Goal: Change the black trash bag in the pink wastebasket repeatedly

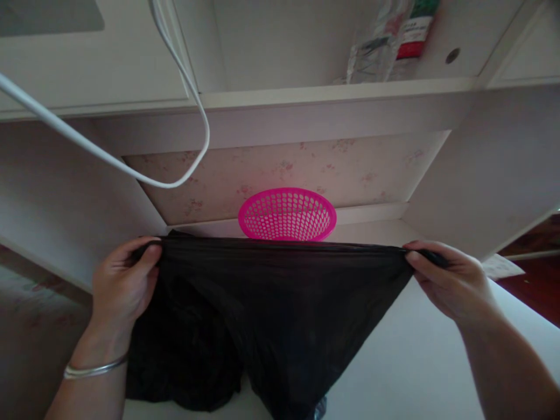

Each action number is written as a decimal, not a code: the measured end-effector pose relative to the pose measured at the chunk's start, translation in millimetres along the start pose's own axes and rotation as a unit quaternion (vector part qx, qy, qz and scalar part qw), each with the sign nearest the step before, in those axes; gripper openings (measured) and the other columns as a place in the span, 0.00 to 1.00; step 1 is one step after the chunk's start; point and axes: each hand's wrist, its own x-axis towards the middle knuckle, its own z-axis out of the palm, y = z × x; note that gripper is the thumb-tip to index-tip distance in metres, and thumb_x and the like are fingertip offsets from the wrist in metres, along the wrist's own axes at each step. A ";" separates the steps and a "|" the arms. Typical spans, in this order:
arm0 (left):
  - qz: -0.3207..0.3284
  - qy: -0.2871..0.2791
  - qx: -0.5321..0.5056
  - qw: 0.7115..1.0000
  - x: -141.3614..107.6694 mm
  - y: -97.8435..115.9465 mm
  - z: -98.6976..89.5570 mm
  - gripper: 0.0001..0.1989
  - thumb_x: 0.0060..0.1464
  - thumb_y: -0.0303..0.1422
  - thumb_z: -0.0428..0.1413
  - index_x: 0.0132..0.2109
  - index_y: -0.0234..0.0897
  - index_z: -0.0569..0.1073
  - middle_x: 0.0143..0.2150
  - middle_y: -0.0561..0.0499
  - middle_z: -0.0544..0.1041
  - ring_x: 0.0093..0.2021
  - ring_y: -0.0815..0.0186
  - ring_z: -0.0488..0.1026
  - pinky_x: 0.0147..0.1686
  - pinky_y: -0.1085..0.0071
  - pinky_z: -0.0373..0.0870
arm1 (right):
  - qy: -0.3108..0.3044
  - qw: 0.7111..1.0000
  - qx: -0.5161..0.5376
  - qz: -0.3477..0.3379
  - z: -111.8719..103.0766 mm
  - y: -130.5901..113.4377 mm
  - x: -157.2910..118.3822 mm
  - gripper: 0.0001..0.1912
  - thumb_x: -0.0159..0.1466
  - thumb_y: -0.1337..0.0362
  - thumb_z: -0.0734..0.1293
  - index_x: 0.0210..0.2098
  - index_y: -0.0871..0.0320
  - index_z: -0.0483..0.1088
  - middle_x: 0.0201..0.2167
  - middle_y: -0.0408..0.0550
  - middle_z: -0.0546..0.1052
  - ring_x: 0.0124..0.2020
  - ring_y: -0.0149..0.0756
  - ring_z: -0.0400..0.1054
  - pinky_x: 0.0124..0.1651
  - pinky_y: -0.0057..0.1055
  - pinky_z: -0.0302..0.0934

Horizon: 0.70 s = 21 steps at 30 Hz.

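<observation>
A thin black plastic bag (289, 291) is stretched taut between my two hands, its top edge almost level. My left hand (126, 280) pinches the edge at the left, fingers closed round the gathered plastic. At the other end my right hand (450, 280) grips the same edge between thumb and fingers. The bag narrows downward from there, and more crumpled black plastic (188, 350) hangs or lies below my left hand. Behind the taut edge stands a pink perforated plastic basket (289, 213), its lower part hidden by the bag.
A white cable (175, 181) loops down at the upper left. Above, a white shelf (306, 96) holds clear plastic packaging (371, 55) and a bottle with a red and white label (413, 35). White panels flank the floral back wall (284, 166). Some paper (503, 267) lies at the right.
</observation>
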 end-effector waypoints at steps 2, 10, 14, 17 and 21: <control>0.002 0.002 -0.006 1.000 5.7 0.1 -0.1 0.14 0.38 0.26 0.75 0.34 0.34 0.81 0.27 0.56 0.81 0.26 0.70 0.76 0.25 0.77 0.76 | 0.014 1.000 -0.007 -0.003 3.3 -4.8 3.4 0.17 0.39 0.59 0.86 0.27 0.54 0.83 0.27 0.48 0.81 0.25 0.33 0.72 0.22 0.25 0.68; 0.040 -0.002 -0.077 0.996 11.2 10.3 25.6 0.17 0.43 0.23 0.72 0.41 0.36 0.80 0.29 0.58 0.80 0.27 0.70 0.75 0.31 0.72 0.78 | 0.059 0.991 0.100 -0.070 36.4 -25.2 16.2 0.17 0.40 0.62 0.86 0.27 0.56 0.81 0.27 0.45 0.81 0.25 0.29 0.73 0.28 0.24 0.70; 0.008 0.004 -0.096 0.995 8.7 9.1 31.4 0.14 0.47 0.24 0.71 0.41 0.36 0.80 0.29 0.56 0.81 0.28 0.68 0.76 0.31 0.71 0.77 | 0.067 0.988 0.130 -0.045 42.5 -21.5 22.6 0.16 0.43 0.61 0.85 0.29 0.55 0.80 0.25 0.43 0.80 0.23 0.32 0.72 0.33 0.36 0.73; -0.012 0.029 -0.101 0.994 8.6 4.5 29.6 0.11 0.47 0.24 0.70 0.39 0.36 0.80 0.28 0.56 0.81 0.25 0.68 0.76 0.25 0.73 0.74 | 0.060 0.987 0.146 -0.033 44.2 -17.7 26.8 0.16 0.46 0.57 0.84 0.30 0.55 0.81 0.24 0.43 0.80 0.23 0.34 0.72 0.38 0.41 0.74; -0.018 0.035 -0.095 0.995 11.3 2.1 25.6 0.18 0.40 0.29 0.75 0.39 0.37 0.80 0.27 0.57 0.82 0.24 0.68 0.75 0.22 0.75 0.71 | 0.065 0.983 0.168 -0.032 45.0 -17.5 32.0 0.17 0.48 0.53 0.84 0.31 0.55 0.81 0.26 0.44 0.80 0.25 0.36 0.74 0.42 0.41 0.74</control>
